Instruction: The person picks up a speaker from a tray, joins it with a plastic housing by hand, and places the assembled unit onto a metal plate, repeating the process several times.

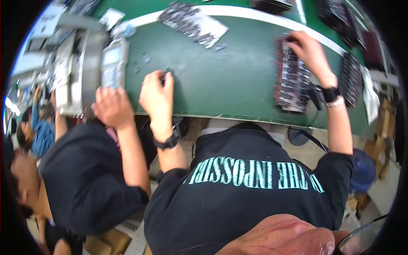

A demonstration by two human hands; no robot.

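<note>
Above the green table, my left hand pinches a small black part between thumb and fingers. Most of that part is covered by the fingers. At the right, a tray of dark parts in rows lies lengthwise, with reddish bits along its left side. My right hand reaches over its far end, fingers curled down onto it. What those fingertips grip is hidden and blurred. Two small dark pieces lie on the table beyond my left hand, and another small piece lies farther right.
A white sheet covered with dark parts lies at the far middle. More dark stacks stand at the right. On the left, a co-worker's hand is close beside my left arm, by a keypad device and a metal machine.
</note>
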